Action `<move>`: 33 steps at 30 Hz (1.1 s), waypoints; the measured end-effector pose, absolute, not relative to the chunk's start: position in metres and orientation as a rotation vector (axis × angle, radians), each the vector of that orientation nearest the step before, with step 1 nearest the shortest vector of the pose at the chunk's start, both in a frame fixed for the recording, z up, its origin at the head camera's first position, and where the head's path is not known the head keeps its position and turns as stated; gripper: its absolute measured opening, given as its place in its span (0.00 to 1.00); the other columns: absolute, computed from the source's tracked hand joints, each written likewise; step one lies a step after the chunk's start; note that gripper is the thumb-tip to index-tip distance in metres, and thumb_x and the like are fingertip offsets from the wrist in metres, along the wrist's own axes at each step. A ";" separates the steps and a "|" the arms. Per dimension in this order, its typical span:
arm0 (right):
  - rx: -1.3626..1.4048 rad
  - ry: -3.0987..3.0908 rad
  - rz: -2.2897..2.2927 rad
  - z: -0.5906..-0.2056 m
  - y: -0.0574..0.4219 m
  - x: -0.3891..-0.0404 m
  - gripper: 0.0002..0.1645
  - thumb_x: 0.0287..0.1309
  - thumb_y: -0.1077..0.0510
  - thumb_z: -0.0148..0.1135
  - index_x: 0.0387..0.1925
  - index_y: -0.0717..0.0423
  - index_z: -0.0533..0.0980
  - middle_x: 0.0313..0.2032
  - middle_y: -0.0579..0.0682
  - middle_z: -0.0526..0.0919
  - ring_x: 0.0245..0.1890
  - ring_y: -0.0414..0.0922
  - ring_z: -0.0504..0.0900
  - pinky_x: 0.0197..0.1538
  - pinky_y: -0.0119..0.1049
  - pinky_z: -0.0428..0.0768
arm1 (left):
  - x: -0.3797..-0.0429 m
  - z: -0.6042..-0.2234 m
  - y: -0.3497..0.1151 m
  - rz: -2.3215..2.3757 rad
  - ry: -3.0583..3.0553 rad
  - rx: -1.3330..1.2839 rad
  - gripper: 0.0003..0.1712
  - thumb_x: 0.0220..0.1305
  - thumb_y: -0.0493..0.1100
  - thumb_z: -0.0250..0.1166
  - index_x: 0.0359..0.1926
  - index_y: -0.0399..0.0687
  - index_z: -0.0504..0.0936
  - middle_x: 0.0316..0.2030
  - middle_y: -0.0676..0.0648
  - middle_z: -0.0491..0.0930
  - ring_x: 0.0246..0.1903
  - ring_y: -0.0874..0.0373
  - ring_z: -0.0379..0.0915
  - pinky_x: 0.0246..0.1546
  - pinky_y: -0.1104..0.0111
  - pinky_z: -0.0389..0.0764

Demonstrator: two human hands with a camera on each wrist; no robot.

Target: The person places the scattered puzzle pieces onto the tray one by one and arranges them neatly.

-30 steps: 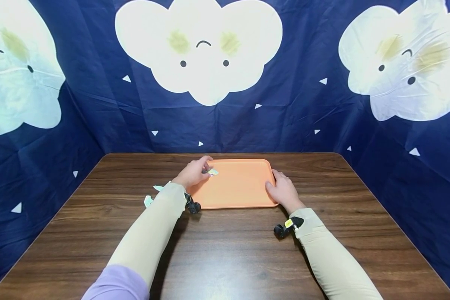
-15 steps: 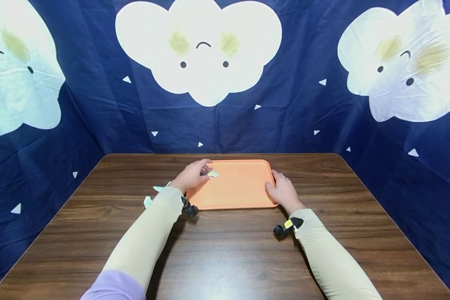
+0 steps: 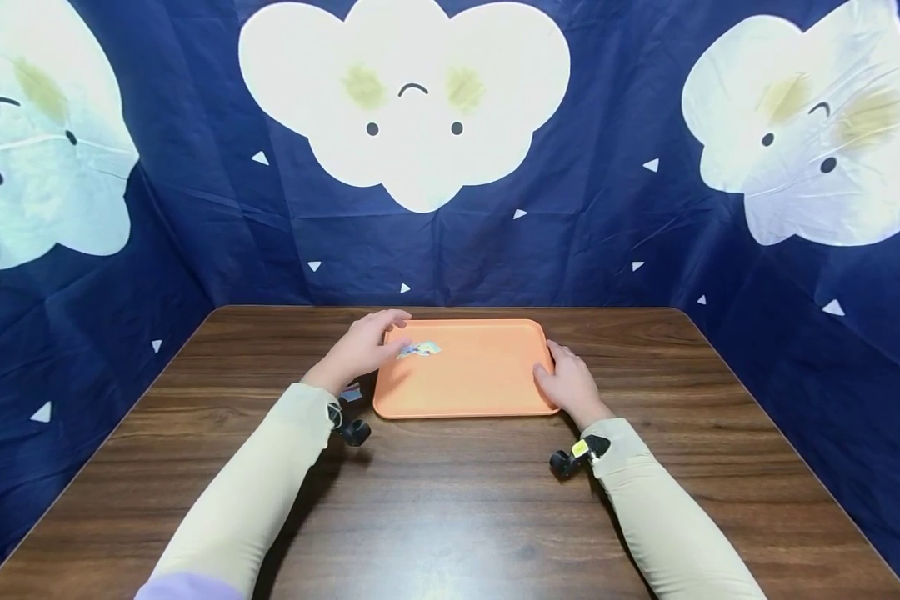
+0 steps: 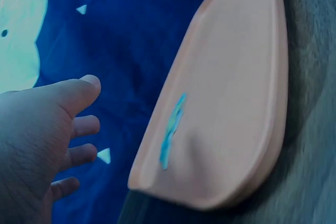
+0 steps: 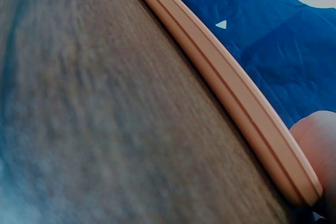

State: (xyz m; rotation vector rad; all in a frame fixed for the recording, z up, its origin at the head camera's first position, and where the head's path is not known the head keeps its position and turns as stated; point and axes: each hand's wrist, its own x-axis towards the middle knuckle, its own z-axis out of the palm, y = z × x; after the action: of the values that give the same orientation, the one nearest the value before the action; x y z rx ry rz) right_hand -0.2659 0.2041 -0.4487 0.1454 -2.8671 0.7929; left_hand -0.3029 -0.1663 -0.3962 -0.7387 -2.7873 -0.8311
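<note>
An orange tray [image 3: 465, 379] lies on the wooden table, its long side toward me. On its left part is a small flat piece [image 3: 420, 349], blue, white and yellow with an uneven outline; it looks like a scrap or puzzle piece. My left hand [image 3: 363, 343] hovers over the tray's left edge, thumb and fingers spread apart, holding nothing. In the left wrist view a gap shows between this hand and the flat piece [image 4: 172, 129]. My right hand [image 3: 570, 385] grips the tray's right edge, thumb over the rim and fingers along the outer side.
Beside the tray's left edge, under my left wrist, another small pale-blue piece [image 3: 351, 392] lies on the table [image 3: 450, 500]. A dark blue cloth [image 3: 450, 250] with cloud prints hangs behind the table and along both sides.
My left hand has let go of the flat piece, leaving it on the tray, and has drawn back leftward with fingers opened. Its forearm now covers the pale pieces left of it. The right hand stays put.
</note>
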 end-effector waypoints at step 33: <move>0.145 -2.874 0.795 -0.450 0.204 -0.266 0.39 0.69 0.50 0.53 0.73 0.69 0.61 0.69 0.69 0.66 0.71 0.66 0.63 0.71 0.57 0.61 | -0.256 -0.427 -0.267 -0.970 -2.682 -0.562 0.19 0.72 0.39 0.62 0.60 0.35 0.77 0.49 0.38 0.82 0.48 0.44 0.79 0.51 0.47 0.77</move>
State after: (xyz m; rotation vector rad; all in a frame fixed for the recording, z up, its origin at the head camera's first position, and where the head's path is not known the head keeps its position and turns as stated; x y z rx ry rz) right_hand -0.2661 0.2040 -0.4498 0.1452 -2.8742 0.7949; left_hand -0.2557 -0.2666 -0.4275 -0.5620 -2.6818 -0.9700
